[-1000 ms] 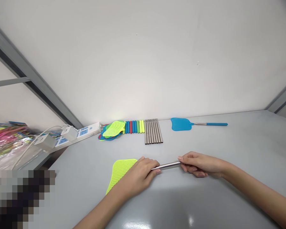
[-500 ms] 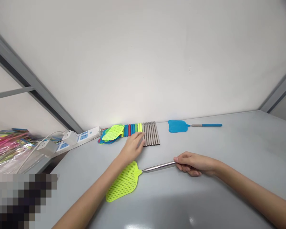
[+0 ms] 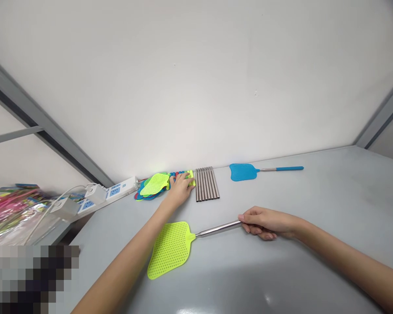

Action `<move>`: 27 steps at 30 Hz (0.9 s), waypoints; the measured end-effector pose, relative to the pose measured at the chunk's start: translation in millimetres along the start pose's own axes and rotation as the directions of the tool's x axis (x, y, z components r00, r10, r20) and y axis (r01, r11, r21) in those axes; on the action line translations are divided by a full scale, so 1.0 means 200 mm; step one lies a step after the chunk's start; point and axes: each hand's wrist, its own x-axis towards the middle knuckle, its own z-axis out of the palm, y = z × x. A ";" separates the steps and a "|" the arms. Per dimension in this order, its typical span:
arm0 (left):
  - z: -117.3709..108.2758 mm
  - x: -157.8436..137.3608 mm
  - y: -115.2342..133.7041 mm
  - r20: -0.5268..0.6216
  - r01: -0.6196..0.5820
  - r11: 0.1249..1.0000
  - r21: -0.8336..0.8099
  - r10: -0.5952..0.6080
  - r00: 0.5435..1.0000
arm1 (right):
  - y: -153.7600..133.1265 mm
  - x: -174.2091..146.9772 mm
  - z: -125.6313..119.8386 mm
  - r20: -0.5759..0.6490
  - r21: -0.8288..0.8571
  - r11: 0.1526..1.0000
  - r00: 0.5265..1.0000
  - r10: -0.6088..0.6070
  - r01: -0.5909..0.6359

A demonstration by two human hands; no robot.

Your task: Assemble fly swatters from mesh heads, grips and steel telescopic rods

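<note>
My right hand (image 3: pixel 265 222) pinches the bare end of a shiny metal rod (image 3: pixel 219 228) between thumb and fingers. The rod's other end is fixed to a yellow-green perforated fly swatter head (image 3: pixel 170 249), which rests on the table at the left. Over a row of coloured handle sleeves, my left hand (image 3: pixel 181 188) has its fingers spread, the fingertips at the yellow sleeves (image 3: pixel 191 178); it covers most of the row. Several metal tubes (image 3: pixel 207 185) lie side by side just right of that hand. Left of it is a pile of swatter heads (image 3: pixel 154 185), a yellow one on top.
A blue fly swatter (image 3: pixel 244 172) with a blue handle lies near the wall at the right. A white power strip (image 3: pixel 118 190) with plugged-in chargers stands at the left table edge. Beyond it are plastic-wrapped colourful items (image 3: pixel 16 209). A blurred patch covers the lower left.
My left hand has moved slightly left and away from me, from beside the metal tubes onto the coloured sleeves. My right hand still grips the rod in about the same place.
</note>
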 end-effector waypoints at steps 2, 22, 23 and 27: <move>0.00 0.01 0.00 -0.015 -0.012 1.000 -0.002 0.012 1.000 | 0.00 0.00 0.00 -0.006 0.001 1.000 1.000 0.004 -0.004; -0.10 0.11 -0.03 -0.367 0.081 0.926 -0.369 -0.225 0.903 | 0.00 0.00 0.00 -0.017 -0.020 1.000 1.000 -0.014 0.013; -0.12 0.12 -0.02 -0.395 0.098 0.911 -0.400 -0.267 0.879 | 0.00 0.00 0.00 -0.016 -0.018 1.000 1.000 -0.015 0.015; -0.30 0.13 0.08 -0.470 0.137 0.840 -0.524 -0.420 0.776 | 0.01 0.01 -0.01 -0.007 0.001 1.000 1.000 -0.012 0.012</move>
